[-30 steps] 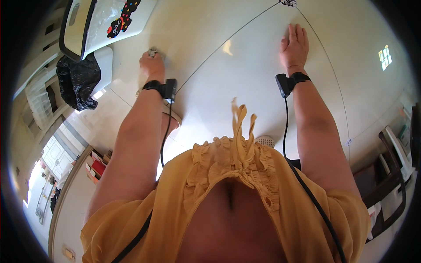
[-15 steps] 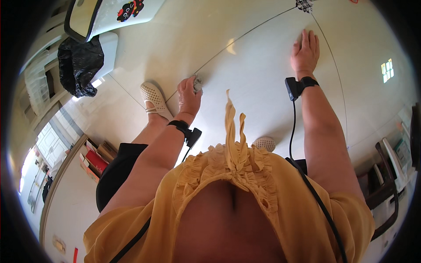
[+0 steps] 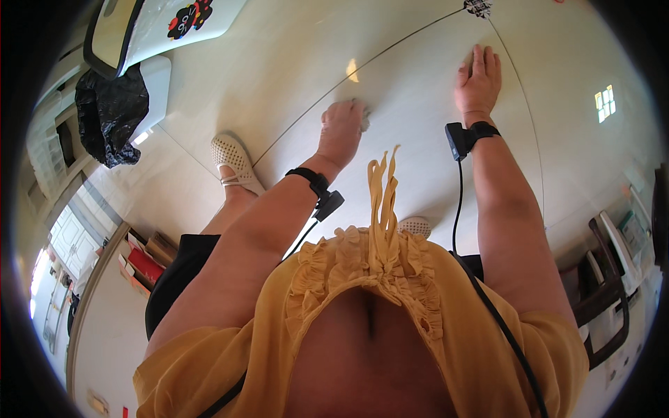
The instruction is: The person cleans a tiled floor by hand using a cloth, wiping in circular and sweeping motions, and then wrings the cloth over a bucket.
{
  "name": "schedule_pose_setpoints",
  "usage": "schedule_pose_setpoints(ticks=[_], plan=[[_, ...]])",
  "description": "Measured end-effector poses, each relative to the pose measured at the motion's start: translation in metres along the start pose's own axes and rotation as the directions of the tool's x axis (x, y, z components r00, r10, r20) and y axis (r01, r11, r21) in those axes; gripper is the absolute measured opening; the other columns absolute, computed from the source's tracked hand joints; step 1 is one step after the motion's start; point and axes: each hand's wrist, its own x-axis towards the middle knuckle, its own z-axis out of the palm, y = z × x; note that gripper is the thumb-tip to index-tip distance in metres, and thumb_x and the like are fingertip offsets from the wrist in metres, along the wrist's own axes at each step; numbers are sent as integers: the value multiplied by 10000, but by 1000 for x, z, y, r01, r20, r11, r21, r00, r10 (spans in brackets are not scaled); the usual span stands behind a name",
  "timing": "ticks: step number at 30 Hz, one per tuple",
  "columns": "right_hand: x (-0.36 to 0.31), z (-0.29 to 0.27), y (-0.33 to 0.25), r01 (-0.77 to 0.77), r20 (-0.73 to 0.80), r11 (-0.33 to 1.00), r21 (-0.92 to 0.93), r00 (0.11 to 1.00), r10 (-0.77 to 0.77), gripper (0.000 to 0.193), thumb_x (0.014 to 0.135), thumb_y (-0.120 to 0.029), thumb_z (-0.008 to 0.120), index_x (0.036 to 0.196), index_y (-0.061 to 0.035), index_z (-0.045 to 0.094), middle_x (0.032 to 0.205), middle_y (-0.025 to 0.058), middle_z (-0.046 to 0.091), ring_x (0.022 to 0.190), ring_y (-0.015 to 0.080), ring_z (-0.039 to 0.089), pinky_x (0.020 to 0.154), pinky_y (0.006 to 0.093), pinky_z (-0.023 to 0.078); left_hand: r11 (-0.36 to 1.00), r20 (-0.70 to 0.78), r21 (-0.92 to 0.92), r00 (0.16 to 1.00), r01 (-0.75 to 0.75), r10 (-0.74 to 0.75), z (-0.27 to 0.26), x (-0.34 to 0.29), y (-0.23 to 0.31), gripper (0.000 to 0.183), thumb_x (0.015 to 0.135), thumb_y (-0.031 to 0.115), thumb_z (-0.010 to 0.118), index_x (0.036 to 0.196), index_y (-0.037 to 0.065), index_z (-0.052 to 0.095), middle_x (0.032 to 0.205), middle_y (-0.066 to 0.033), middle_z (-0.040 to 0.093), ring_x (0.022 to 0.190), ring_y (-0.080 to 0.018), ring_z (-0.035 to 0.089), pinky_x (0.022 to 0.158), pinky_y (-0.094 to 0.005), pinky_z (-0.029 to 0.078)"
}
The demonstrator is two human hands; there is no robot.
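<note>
The left hand (image 3: 340, 129) is to the right of the perforated left shoe (image 3: 232, 153) and slightly farther ahead of the body. Its fingers are bent and gathered over a small grey cloth (image 3: 365, 120), which peeps out on the hand's far right side; how the fingertips pinch it underneath is hidden. The cloth lies on the glossy pale floor (image 3: 411, 160), to the right of that shoe and beyond it.

The right hand (image 3: 479, 83), well to the right of the left shoe and farther ahead, appears to rest palm down. Its fingers are stretched out and nearly together, the thumb standing a little apart. It holds nothing.

The likeliest trouble seems to be a slip: if body weight is leaning on that right palm, the smooth surface (shiny enough to mirror a window) could let it slide. The cloth might also bunch or escape the bent fingers, since only a little shows past them. The right wrist's black cable (image 3: 458, 209), to the right of the left shoe and nearer the body, hangs loose and could catch a knee. The black bag (image 3: 111, 115), left of the shoe and farther ahead, seems too far off to interfere.
</note>
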Motion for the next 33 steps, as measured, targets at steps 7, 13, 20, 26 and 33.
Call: schedule_pose_setpoints(ticks=[7, 13, 20, 26, 33], plan=[[-1, -2, -4, -34, 21, 999, -16, 999, 34, 512, 940, -331, 570, 1410, -132, 528, 1512, 133, 443, 1415, 378, 357, 1170, 466, 311, 925, 210, -11, 904, -380, 373, 8, 44, 20, 402, 741, 70, 707, 1133, 118, 632, 1015, -50, 598, 1014, -264, 577, 875, -419, 473], [-2, -3, -5, -65, 41, 997, 30, 997, 64, 527, 956, -332, 549, 1449, -156, 491, 1555, 109, 399, 1447, 346, 317, 1193, 451, 273, 944, 213, -159, 923, -290, 319, 22, 90, 50, 313, 795, 89, 693, 1106, 85, 655, 932, -74, 631, 921, -274, 611, 802, -419, 507], [-2, -1, -3, -79, 54, 997, -15, 995, 79, 536, 957, -325, 550, 1463, -165, 475, 1563, 105, 393, 1456, 339, 308, 1203, 438, 258, -30, 427, -904, 901, 426, -80, -61, 148, 18, 379, 912, 223, 658, 1247, 54, 600, 1068, -73, 680, 939, -199, 666, 781, -356, 556], [-2, 5, 0, -60, 52, 997, -49, 997, 63, 541, 950, -311, 562, 1464, -167, 476, 1556, 109, 402, 1449, 339, 322, 1202, 444, 264, 8, 153, -988, 972, 154, 177, -272, 143, -42, 516, 971, 275, 612, 1388, -4, 492, 1304, -160, 604, 1196, -311, 595, 991, -423, 514], [2, 1, -3, -57, 56, 997, -52, 997, 60, 542, 950, -279, 556, 1466, -141, 462, 1553, 112, 399, 1448, 331, 326, 1202, 439, 267, 627, -487, -775, 710, -82, -508, -496, 70, -77, 439, 956, 248, 628, 1312, -5, 587, 1284, -163, 638, 1198, -299, 617, 1033, -406, 492]])
